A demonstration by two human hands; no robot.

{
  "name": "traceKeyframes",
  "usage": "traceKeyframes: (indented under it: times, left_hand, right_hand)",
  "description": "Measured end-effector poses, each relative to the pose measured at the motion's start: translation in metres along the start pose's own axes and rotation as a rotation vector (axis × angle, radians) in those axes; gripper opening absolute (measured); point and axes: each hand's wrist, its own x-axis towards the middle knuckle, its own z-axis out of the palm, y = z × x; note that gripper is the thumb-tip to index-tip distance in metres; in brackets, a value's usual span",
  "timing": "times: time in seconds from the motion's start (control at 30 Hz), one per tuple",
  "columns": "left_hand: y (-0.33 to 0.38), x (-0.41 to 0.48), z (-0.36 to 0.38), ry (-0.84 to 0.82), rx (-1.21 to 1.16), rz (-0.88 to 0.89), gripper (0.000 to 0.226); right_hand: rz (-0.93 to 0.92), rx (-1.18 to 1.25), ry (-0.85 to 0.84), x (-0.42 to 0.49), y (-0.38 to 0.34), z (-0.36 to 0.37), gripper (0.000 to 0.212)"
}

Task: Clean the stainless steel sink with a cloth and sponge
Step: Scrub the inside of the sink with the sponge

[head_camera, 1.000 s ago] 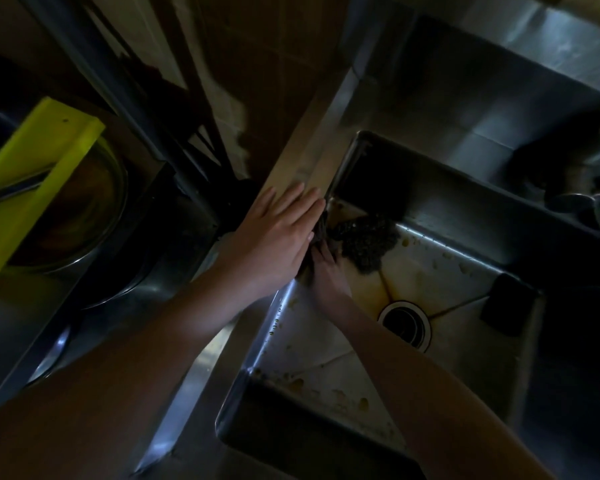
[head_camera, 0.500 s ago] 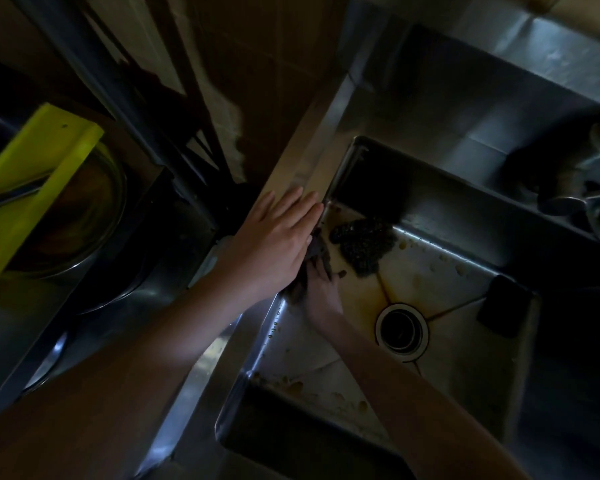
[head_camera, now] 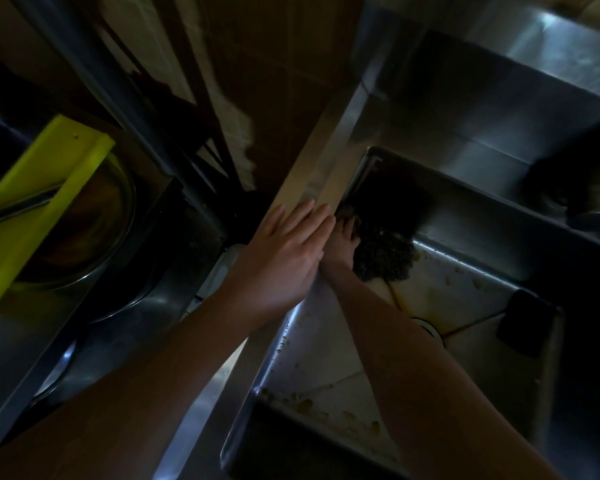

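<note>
The stainless steel sink (head_camera: 471, 296) fills the right half of the head view, its floor streaked with brown stains and crumbs. My left hand (head_camera: 284, 258) lies flat, fingers straight, on the sink's left rim. My right hand (head_camera: 342, 244) is down inside the basin by the left wall, pressing a dark cloth (head_camera: 345, 211) that is mostly hidden under it. A dark scouring pad (head_camera: 383, 256) lies on the sink floor right beside that hand. A black sponge (head_camera: 525, 323) rests against the right wall. My right forearm partly covers the drain (head_camera: 430, 330).
A yellow-green cutting board (head_camera: 39, 202) lies over a metal bowl (head_camera: 94, 230) on the counter at left. Dark dishes (head_camera: 589, 202) sit on the ledge at the far right. Food bits dot the near sink floor (head_camera: 326, 407). The scene is dim.
My right hand has slid along the left wall toward the far corner, and now lies against the scouring pad. My left hand stays on the rim.
</note>
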Motion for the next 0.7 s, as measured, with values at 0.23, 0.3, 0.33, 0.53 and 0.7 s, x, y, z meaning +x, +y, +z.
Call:
traceKeyframes:
  times: [0.23,0.3,0.33,0.53,0.7]
  left_hand:
    - [0.001,-0.001,-0.003,-0.014,0.005,-0.006,0.050]
    - [0.002,-0.001,-0.004,-0.018,0.010,-0.006,0.050]
    - [0.002,-0.001,-0.004,-0.025,0.011,-0.005,0.050]
    - [0.002,-0.001,-0.006,-0.036,0.024,-0.004,0.050]
    - [0.002,-0.001,-0.007,-0.029,0.023,0.000,0.050]
  right_hand:
    - [-0.234,-0.152,-0.105,-0.063,0.029,0.009,0.061]
    - [-0.288,-0.152,-0.194,-0.099,0.042,0.008,0.060]
    - [-0.328,-0.164,-0.255,-0.116,0.049,0.006,0.060]
    - [-0.269,-0.191,-0.299,-0.167,0.101,-0.024,0.064]
    - [0.020,-0.109,-0.149,-0.148,0.113,-0.040,0.072]
